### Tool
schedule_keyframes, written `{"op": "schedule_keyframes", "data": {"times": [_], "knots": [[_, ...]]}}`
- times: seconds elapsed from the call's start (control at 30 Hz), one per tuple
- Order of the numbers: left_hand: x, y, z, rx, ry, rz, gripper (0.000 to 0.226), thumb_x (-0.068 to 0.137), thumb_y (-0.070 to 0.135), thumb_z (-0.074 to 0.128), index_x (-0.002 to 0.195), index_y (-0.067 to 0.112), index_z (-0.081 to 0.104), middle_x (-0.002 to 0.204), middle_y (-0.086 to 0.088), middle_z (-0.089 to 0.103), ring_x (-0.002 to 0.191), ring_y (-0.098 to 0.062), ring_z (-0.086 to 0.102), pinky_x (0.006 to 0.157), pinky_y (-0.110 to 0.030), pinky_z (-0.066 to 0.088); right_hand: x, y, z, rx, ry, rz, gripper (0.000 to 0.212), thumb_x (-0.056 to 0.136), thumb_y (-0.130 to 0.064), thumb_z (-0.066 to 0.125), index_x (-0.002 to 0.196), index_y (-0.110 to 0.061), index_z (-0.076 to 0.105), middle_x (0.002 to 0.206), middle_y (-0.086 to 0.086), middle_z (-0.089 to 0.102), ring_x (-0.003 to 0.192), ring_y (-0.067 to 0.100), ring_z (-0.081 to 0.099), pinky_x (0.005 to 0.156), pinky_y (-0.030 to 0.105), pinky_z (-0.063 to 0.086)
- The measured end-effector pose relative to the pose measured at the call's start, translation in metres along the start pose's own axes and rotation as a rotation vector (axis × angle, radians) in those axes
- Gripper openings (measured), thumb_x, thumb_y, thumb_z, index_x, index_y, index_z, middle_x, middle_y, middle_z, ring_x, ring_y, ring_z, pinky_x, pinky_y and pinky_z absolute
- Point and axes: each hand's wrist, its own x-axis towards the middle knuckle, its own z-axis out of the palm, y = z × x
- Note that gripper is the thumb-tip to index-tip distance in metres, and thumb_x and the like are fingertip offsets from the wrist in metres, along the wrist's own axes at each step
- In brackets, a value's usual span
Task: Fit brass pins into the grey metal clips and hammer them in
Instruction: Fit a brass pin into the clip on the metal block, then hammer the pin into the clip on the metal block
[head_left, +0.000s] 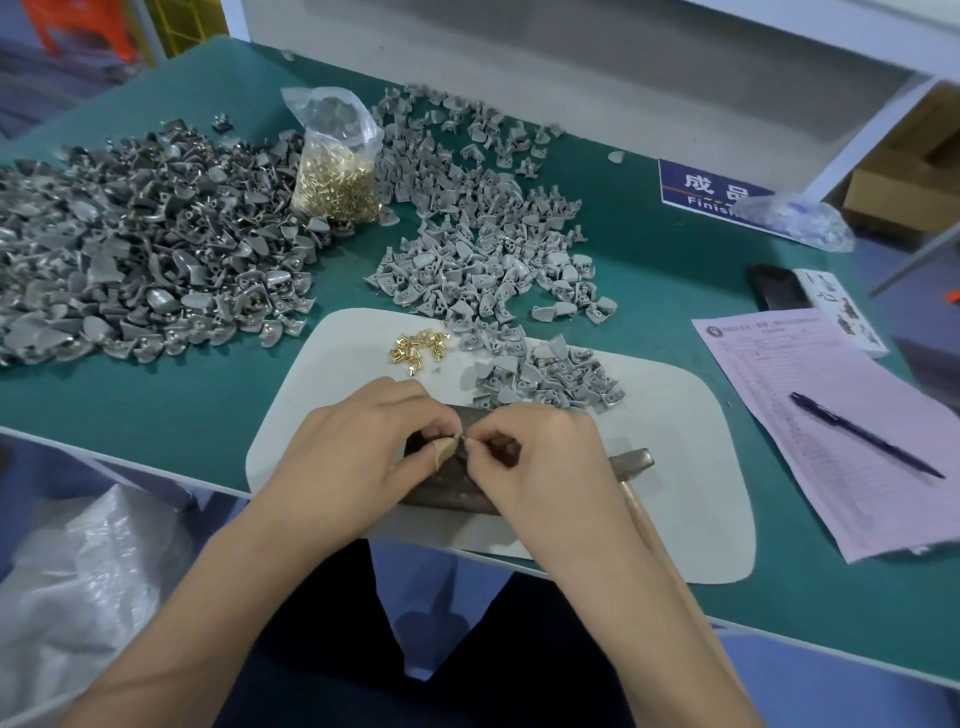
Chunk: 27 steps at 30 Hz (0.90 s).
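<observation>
Fitting step: a grey clip is pinched in left hand fingers over the metal block at the table's near edge; right hand fingers are clamped on sth tiny, prob. a brass pin. Next, the hammer, beside the right hand, must be taken up.

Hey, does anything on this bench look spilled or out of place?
Mostly no. A few brass pins lie loose at the foot of their plastic bag, among the grey clips. Crumpled plastic covers part of the blue sign.
</observation>
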Motion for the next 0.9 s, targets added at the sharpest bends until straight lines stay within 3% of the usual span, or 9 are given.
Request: {"op": "schedule_keyframes", "data": {"times": [0.1,0.17,0.3,0.43,0.5,0.6,0.7,0.8,0.9], "knots": [[-0.001,0.001,0.000,-0.003,0.003,-0.008,0.007,0.090,0.037,0.068,0.096,0.039,0.065,0.090,0.020,0.057,0.093,-0.001,0.049,0.068,-0.031,0.045,-0.001,0.000,0.000,0.020,-0.022,0.014,0.008,0.082,-0.014,0.078,0.082,-0.022,0.079,0.071,-0.007,0.070,0.070,0.011,0.060,0.069,0.030,0.049],[-0.001,0.004,0.000,0.003,0.002,-0.011,0.006,0.090,0.040,0.065,0.095,0.038,0.065,0.090,0.019,0.056,0.092,-0.001,0.049,0.069,-0.032,0.045,-0.011,0.006,-0.005,0.041,0.027,0.078,0.007,0.086,-0.028,0.079,0.093,-0.026,0.079,0.080,-0.009,0.072,0.073,0.009,0.061,0.070,0.029,0.051],[-0.003,0.005,0.000,-0.006,0.000,-0.033,0.004,0.092,0.042,0.063,0.093,0.038,0.063,0.091,0.019,0.056,0.089,0.000,0.046,0.070,-0.032,0.046,-0.046,0.031,-0.024,-0.389,0.299,0.366,0.030,0.092,-0.060,0.059,0.103,-0.035,0.072,0.093,-0.011,0.066,0.091,0.022,0.063,0.061,0.032,0.042],[-0.002,0.005,-0.001,0.008,-0.032,-0.025,0.005,0.093,0.041,0.061,0.096,0.038,0.064,0.093,0.018,0.056,0.095,-0.002,0.049,0.073,-0.033,0.046,-0.082,0.060,-0.036,-0.509,0.068,0.628,0.043,0.087,-0.073,0.051,0.104,-0.034,0.058,0.099,-0.005,0.059,0.098,0.028,0.058,0.063,0.036,0.040],[-0.001,0.006,-0.001,0.013,-0.031,-0.023,0.005,0.094,0.041,0.061,0.097,0.038,0.064,0.093,0.018,0.056,0.096,-0.003,0.049,0.074,-0.034,0.047,-0.087,0.069,-0.039,-0.428,0.014,0.603,0.034,0.092,-0.060,0.056,0.106,-0.029,0.057,0.098,-0.002,0.058,0.089,0.029,0.055,0.064,0.038,0.042],[-0.003,0.005,0.001,0.018,-0.011,-0.029,0.006,0.093,0.042,0.061,0.097,0.038,0.064,0.093,0.018,0.057,0.096,-0.003,0.049,0.073,-0.033,0.047,-0.084,0.076,-0.045,-0.282,0.083,0.532,0.024,0.100,-0.043,0.053,0.107,-0.021,0.060,0.099,0.002,0.060,0.082,0.028,0.054,0.067,0.041,0.045],[-0.004,0.005,0.003,0.025,0.017,-0.036,0.004,0.092,0.041,0.063,0.095,0.040,0.065,0.093,0.019,0.057,0.093,0.000,0.049,0.068,-0.029,0.044,-0.075,0.069,-0.055,-0.056,0.187,0.454,0.026,0.105,-0.046,0.044,0.101,-0.028,0.062,0.085,-0.007,0.066,0.067,0.024,0.059,0.057,0.039,0.044],[-0.002,0.008,0.004,0.057,0.037,-0.027,0.003,0.092,0.042,0.063,0.093,0.039,0.065,0.090,0.018,0.058,0.091,-0.001,0.050,0.064,-0.028,0.042,-0.062,0.047,-0.056,0.128,0.168,0.314,0.033,0.106,-0.053,0.044,0.091,-0.032,0.063,0.073,-0.013,0.062,0.052,0.012,0.050,0.049,0.021,0.041],[0.000,0.008,0.003,0.117,0.048,-0.005,0.003,0.092,0.041,0.065,0.092,0.038,0.065,0.089,0.017,0.058,0.090,-0.003,0.051,0.062,-0.027,0.041,-0.045,0.028,-0.043,0.115,0.066,0.203,0.032,0.096,-0.066,0.044,0.111,-0.048,0.065,0.080,-0.024,0.066,0.066,0.004,0.056,0.062,0.022,0.047]]}}
